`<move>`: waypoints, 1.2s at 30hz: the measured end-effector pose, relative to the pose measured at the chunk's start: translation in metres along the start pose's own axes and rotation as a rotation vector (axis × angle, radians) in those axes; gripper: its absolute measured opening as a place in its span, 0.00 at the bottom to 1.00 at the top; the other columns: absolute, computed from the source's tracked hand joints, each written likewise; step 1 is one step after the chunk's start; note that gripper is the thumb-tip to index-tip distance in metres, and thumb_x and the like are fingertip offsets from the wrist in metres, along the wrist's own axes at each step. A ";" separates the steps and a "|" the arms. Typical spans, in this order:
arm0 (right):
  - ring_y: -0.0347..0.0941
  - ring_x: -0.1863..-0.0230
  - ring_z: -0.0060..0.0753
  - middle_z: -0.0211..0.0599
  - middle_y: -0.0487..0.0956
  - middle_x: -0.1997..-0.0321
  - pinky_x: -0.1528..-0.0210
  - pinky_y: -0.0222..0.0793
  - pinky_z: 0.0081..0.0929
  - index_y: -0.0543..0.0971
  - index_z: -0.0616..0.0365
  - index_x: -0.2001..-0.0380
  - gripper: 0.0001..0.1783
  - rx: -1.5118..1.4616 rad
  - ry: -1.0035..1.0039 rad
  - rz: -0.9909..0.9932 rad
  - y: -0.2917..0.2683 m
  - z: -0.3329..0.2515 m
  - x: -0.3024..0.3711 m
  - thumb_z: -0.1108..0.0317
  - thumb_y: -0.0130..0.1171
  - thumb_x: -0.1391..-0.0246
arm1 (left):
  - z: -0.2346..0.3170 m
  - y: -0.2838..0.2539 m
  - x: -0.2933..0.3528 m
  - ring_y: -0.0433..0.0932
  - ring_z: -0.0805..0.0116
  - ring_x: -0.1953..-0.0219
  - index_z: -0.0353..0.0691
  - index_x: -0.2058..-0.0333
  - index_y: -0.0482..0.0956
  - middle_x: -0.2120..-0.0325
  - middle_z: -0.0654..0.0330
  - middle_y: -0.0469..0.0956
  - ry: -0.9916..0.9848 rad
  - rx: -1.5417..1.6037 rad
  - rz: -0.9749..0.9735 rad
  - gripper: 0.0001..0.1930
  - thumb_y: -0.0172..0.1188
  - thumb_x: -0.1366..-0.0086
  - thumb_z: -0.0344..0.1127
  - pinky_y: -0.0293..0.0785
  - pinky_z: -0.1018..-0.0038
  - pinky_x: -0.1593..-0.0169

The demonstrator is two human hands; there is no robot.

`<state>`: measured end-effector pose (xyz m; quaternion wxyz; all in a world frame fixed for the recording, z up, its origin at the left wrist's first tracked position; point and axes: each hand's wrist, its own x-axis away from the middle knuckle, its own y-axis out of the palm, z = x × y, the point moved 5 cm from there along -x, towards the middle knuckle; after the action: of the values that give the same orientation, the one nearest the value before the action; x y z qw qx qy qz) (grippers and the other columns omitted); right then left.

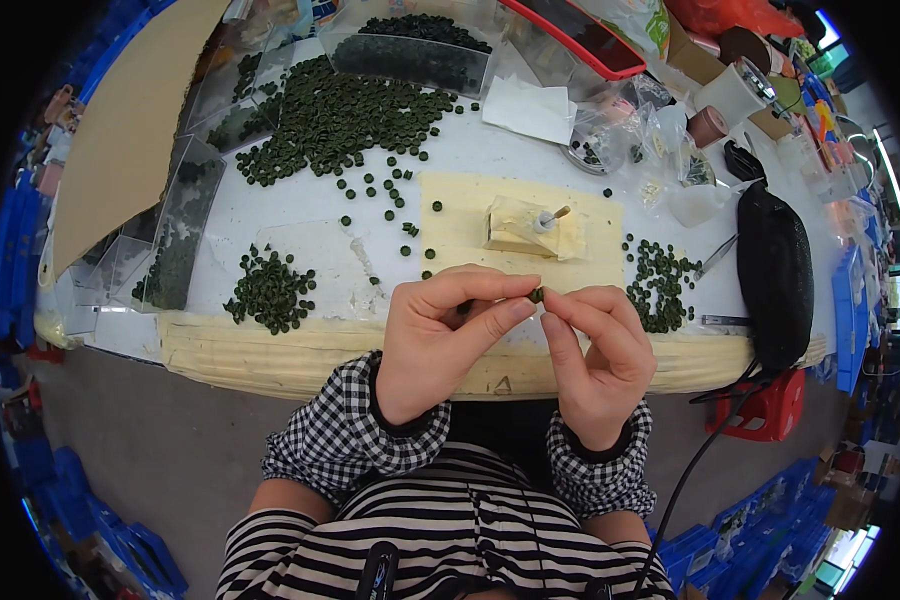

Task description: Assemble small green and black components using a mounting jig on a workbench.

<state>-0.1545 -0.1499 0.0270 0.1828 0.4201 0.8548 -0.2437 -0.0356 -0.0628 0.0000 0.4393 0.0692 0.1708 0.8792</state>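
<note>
In front of me, over the table's padded front edge, both hands meet at a small dark green round piece [537, 295]. My left hand [440, 325] pinches it between thumb and index finger. From the other side, my right hand [598, 345] closes thumb and index fingertip on it. Another dark bit [465, 307] shows beneath my left index finger, partly hidden. Just beyond the hands, a small block wrapped in cream material [518, 228] sits on a cream sheet [450, 190], with a pale upright peg [545, 221] on top.
A large heap of green pieces [340, 115] spreads at the back left, near a clear bin [410, 65]. Smaller piles lie left [270, 290] and right [662, 285]. A black pouch [775, 270], tweezers [718, 255], folded tissue [528, 108] and a red-edged phone [580, 38] stand around.
</note>
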 end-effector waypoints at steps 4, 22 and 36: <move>0.74 0.68 0.27 0.37 0.78 0.68 0.66 0.70 0.19 0.83 0.64 0.61 0.14 -0.016 0.015 -0.013 -0.001 0.001 0.003 0.85 0.64 0.55 | -0.002 -0.002 0.000 0.72 0.83 0.69 0.32 0.59 0.82 0.69 0.64 0.79 -0.015 0.014 -0.007 0.09 0.63 0.40 0.21 0.68 0.87 0.64; 0.72 0.68 0.26 0.37 0.77 0.68 0.67 0.69 0.19 0.83 0.64 0.58 0.17 -0.042 0.004 -0.087 -0.002 -0.003 0.003 0.85 0.64 0.55 | -0.007 -0.004 0.000 0.74 0.83 0.68 0.32 0.60 0.82 0.70 0.64 0.81 -0.044 0.074 -0.041 0.08 0.63 0.40 0.21 0.71 0.85 0.63; 0.72 0.69 0.28 0.36 0.76 0.68 0.68 0.68 0.20 0.83 0.60 0.57 0.20 0.002 -0.094 -0.081 -0.004 0.002 0.006 0.84 0.65 0.57 | -0.005 -0.002 0.001 0.66 0.87 0.73 0.32 0.60 0.82 0.76 0.72 0.74 -0.059 0.052 -0.051 0.09 0.64 0.41 0.21 0.64 0.88 0.68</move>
<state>-0.1612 -0.1500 0.0231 0.2122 0.3734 0.8614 -0.2711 -0.0368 -0.0620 -0.0056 0.4646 0.1020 0.1821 0.8606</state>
